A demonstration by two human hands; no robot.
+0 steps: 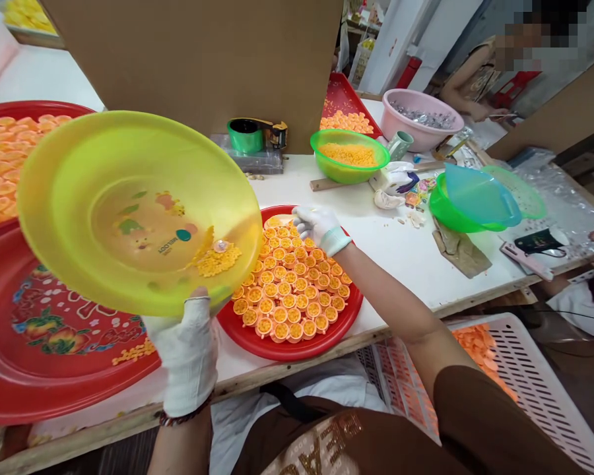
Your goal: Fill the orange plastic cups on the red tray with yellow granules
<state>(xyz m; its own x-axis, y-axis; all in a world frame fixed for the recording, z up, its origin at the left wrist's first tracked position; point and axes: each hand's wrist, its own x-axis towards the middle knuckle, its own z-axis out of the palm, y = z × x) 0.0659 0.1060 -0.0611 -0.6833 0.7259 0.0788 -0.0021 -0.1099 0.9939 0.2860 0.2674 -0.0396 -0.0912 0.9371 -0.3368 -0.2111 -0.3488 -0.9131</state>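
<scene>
My left hand [191, 349], in a white glove with a bare thumb tip, grips the near rim of a translucent yellow basin [79, 171]. The basin is tilted above a red patterned tray [4, 356]; small yellow pieces [220, 260] and a small clear object [220, 246] lie in its lower right side. My right hand [321, 227], also gloved, has its fingers curled at the far edge of a round red tray [290, 353]. What they hold, if anything, is hidden. Many little orange cups [287, 287] with yellow pieces inside crowd that tray.
Left, another red tray holds orange cups [0, 165]. A tape dispenser [247, 135] sits before a cardboard panel [193, 59]. Further right are a green bowl of yellow pieces [349, 155], a pink basin [393, 122], green basins [455, 211] and a phone [527, 260]. Another person [475, 72] sits behind.
</scene>
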